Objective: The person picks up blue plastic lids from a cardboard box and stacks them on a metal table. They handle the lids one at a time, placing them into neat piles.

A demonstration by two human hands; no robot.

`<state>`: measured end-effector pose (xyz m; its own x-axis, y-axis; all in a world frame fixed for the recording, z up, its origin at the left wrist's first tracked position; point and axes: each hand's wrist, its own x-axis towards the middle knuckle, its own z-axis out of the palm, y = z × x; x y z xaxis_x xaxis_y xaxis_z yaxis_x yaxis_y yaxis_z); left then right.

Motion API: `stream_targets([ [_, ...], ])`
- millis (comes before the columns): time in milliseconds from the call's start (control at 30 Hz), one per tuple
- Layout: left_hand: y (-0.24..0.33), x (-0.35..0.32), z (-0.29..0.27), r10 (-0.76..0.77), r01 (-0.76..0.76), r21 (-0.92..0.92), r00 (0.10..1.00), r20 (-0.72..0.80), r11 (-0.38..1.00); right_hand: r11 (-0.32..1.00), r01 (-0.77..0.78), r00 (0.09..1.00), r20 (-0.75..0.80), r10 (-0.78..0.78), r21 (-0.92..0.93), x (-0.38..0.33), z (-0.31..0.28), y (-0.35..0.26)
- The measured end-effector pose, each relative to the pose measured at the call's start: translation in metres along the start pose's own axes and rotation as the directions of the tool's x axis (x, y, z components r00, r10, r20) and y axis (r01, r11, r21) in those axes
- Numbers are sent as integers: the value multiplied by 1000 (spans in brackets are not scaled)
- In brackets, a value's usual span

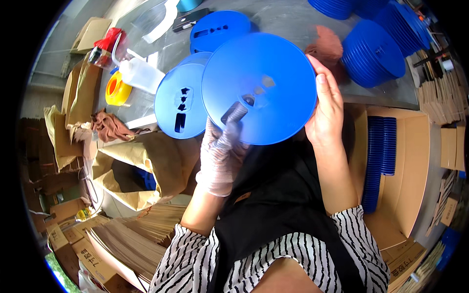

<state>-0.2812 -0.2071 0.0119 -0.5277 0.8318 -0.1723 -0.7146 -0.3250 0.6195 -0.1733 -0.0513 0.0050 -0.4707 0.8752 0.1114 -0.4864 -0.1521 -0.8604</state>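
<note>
A round blue plastic reel (273, 88) with cut-out slots near its centre is held up in front of me, tilted. My right hand (326, 105), bare, grips its right edge, thumb along the rim and fingers partly hidden behind. At its lower left edge is my left hand (222, 158), in a thin see-through glove, with the thumb or a finger reaching over the face by a slot; that part is smeared by motion. Just left lies a second blue reel (168, 97), partly covered by the held one. Another blue reel (220, 29) lies behind them on the grey table (288, 19).
Stacked blue reels (373, 58) stand at the back right beside a brown cloth (326, 46). An open carton (405, 171) on the right holds rows of blue discs. Leftward are a white squeeze bottle (141, 74), a yellow tape-like roll (117, 90) and an open paper sack (166, 156).
</note>
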Motion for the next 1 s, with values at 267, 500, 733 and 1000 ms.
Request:
stream_targets([
  [267,28,-25,-36,449,-255,592,869,-207,765,999,47,979,200,-41,-24,7,52,40],
  [500,53,-31,-82,751,-146,951,650,-115,273,830,299,900,429,-80,-471,-2,105,77],
  [733,42,6,-115,544,-16,780,725,-422,625,561,389,917,362,-166,-731,26,87,135],
  [1000,41,33,-107,566,-256,594,709,-422,763,891,13,979,187,81,-454,39,75,149],
])
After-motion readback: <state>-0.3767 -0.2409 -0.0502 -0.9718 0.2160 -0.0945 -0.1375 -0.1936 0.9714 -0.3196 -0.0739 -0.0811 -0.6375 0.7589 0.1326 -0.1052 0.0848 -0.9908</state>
